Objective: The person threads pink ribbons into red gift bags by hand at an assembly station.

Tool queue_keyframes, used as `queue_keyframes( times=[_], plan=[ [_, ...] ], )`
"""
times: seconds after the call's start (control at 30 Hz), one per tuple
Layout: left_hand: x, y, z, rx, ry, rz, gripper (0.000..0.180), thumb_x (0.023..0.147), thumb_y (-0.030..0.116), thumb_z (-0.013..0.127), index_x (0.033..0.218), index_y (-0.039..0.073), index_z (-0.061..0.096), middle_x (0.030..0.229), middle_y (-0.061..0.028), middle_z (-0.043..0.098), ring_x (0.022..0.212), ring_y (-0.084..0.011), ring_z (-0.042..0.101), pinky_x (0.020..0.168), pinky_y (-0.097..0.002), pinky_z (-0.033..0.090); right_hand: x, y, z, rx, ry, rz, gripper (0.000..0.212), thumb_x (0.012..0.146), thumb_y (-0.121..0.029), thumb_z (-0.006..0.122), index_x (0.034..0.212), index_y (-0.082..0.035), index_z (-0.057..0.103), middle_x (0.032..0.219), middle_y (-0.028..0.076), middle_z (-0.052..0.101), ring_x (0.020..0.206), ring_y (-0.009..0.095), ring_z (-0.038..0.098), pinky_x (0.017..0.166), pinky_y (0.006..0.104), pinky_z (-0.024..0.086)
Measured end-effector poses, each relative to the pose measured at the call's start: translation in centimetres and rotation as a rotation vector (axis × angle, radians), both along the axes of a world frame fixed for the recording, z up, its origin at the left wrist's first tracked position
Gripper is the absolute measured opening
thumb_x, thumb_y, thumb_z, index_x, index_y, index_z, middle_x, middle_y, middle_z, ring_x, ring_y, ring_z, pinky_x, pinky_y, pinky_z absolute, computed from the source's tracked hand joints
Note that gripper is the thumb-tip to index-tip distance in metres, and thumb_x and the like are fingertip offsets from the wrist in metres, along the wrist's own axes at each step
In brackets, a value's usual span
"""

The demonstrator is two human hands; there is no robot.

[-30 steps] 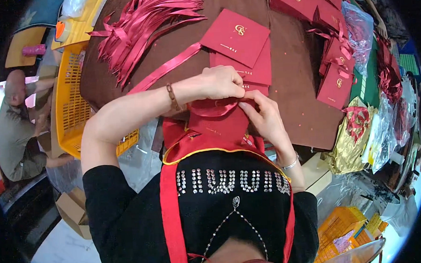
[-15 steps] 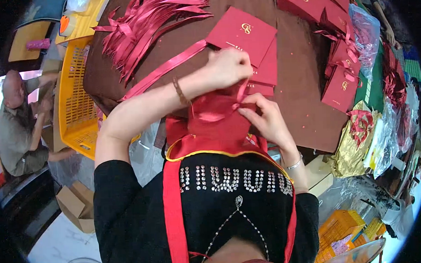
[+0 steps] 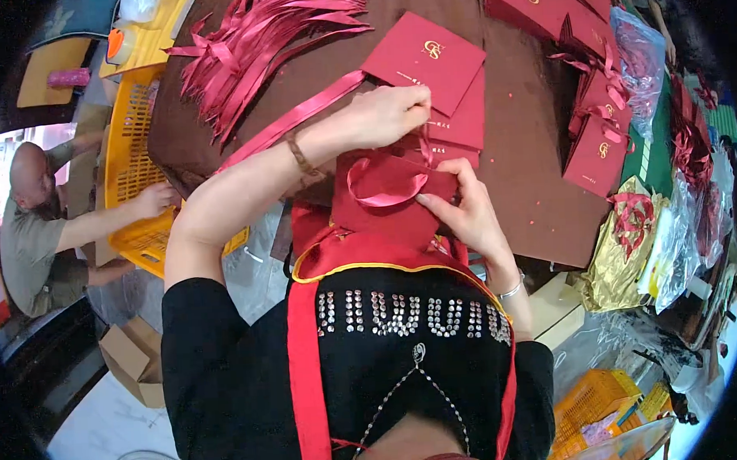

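A dark red paper bag (image 3: 363,210) rests at the table's near edge against my red apron, with a pink ribbon (image 3: 392,198) curving across its face in a loop. Closed above the bag's top edge, my left hand (image 3: 384,116) pinches an upright end of ribbon. My right hand (image 3: 466,209) grips the bag's right edge between thumb and fingers. Just beyond, flat dark red bags (image 3: 427,55) with gold print lie overlapped. One long pink ribbon (image 3: 298,114) stretches along the table beside my left forearm.
A heap of pink ribbons (image 3: 270,45) covers the brown table's (image 3: 530,165) far left. Stacks of red bags (image 3: 598,129) with tied ribbons stand at right, near clear plastic bags (image 3: 641,62). At left, another person (image 3: 35,220) reaches to a yellow basket (image 3: 127,158).
My left hand has drawn slightly up and left with the ribbon end. The ribbon on the bag now shows as a wider loop. The other person's hand has come to the yellow basket.
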State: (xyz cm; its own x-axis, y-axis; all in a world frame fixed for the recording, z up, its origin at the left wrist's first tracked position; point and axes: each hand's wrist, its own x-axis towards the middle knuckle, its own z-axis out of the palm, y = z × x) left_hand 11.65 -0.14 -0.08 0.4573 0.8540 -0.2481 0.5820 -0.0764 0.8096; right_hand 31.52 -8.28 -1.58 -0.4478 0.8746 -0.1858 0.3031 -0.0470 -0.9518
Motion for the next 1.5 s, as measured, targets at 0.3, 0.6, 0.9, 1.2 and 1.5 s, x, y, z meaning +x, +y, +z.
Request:
queue_keyframes(
  times=[0.3,0.6,0.9,1.2,1.5],
  plan=[
    [1.3,0.1,-0.9,-0.360,-0.401,-0.031,0.017,0.092,0.019,0.048,0.086,0.004,0.051,0.072,-0.0003,0.054,0.067,-0.0089,0.051,0.061,-0.0245,0.042,-0.5,0.1,0.3,0.062,-0.044,0.062,0.038,0.077,-0.007,0.072,0.104,-0.004,0.046,0.077,0.004,0.060,0.062,0.005,0.052,0.051,0.0213,0.042],
    [1.6,3.1,0.4,0.151,-0.256,0.215,0.013,0.085,0.013,0.055,0.085,0.000,0.058,0.074,0.0009,0.058,0.069,-0.0061,0.050,0.062,-0.0236,0.041,-0.3,-0.2,-0.4,-0.025,-0.168,0.131,0.047,0.078,-0.005,0.070,0.113,-0.004,0.039,0.102,0.010,0.055,0.084,0.014,0.053,0.070,0.0262,0.045],
    [-0.7,-1.3,-1.6,0.024,-0.474,0.140,0.030,0.091,0.017,0.049,0.116,0.001,0.054,0.109,-0.0074,0.057,0.101,-0.0160,0.053,0.090,-0.0311,0.042,0.8,0.2,-2.2,-0.221,0.928,-0.265,0.056,0.070,0.005,0.069,0.112,-0.012,0.036,0.117,0.010,0.051,0.113,0.022,0.049,0.092,0.0367,0.045],
    [4.9,-5.7,-2.0,-0.489,-0.835,0.437,0.036,0.092,0.021,0.054,0.123,0.004,0.044,0.097,-0.0012,0.050,0.092,-0.0077,0.047,0.083,-0.0223,0.040,1.4,0.3,-3.6,0.173,0.290,-0.603,0.043,0.083,-0.006,0.059,0.122,-0.005,0.041,0.119,0.010,0.049,0.108,0.019,0.049,0.093,0.0321,0.041],
    [0.2,-3.2,-5.9,-0.017,-0.486,0.548,0.028,0.079,0.007,0.064,0.103,0.004,0.050,0.074,-0.0054,0.053,0.068,-0.0141,0.052,0.061,-0.0292,0.043,2.8,3.8,0.6,0.746,-0.296,-0.260,0.016,0.084,0.000,0.057,0.098,-0.002,0.062,0.105,0.011,0.060,0.101,0.020,0.055,0.088,0.0299,0.042]
  ],
)
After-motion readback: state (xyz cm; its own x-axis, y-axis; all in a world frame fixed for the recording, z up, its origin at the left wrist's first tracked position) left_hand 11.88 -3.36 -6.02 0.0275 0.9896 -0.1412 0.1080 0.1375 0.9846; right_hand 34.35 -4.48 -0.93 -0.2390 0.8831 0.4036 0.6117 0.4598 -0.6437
